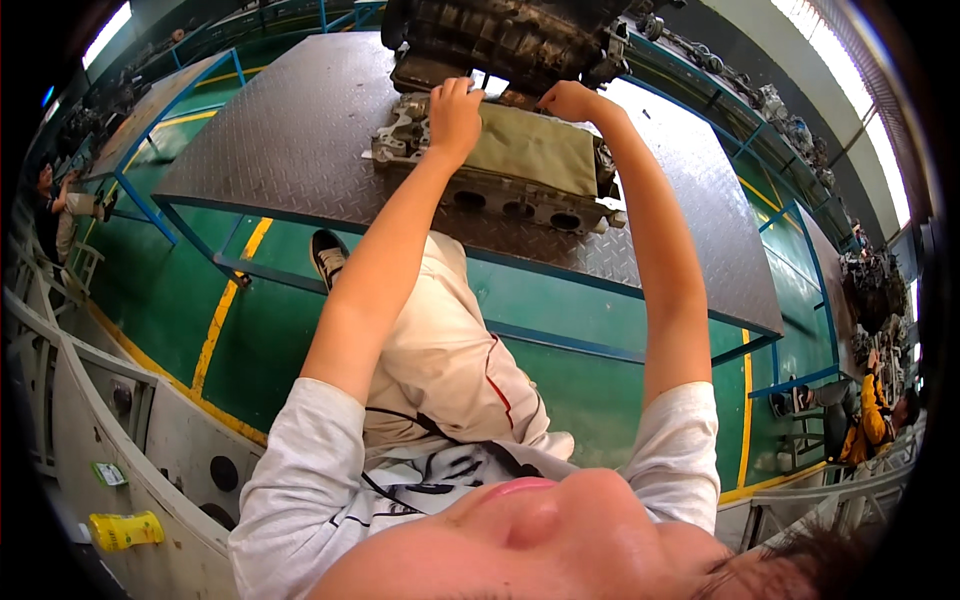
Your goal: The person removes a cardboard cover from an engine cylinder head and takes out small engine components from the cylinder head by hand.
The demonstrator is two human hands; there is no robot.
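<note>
An olive-green cloth [530, 152] lies flat over the top of a metal cylinder head [512, 206] on the table. My left hand [456, 120] is at the cloth's far left corner, its fingers bent over the far side and their tips hidden. Farther right, my right hand [574, 101] has curled fingers pressed together just beyond the cloth's far edge. What either hand grips, if anything, is too small or covered to make out. Right behind both hands stands a dark, oily engine block [510, 45].
The steel-plate table [290, 130] has a blue frame. A second workbench [150, 105] stands left, another [820, 270] right with engine parts. One person [60, 210] sits far left, another in yellow [875, 410] at right. A yellow bottle [126, 530] lies lower left.
</note>
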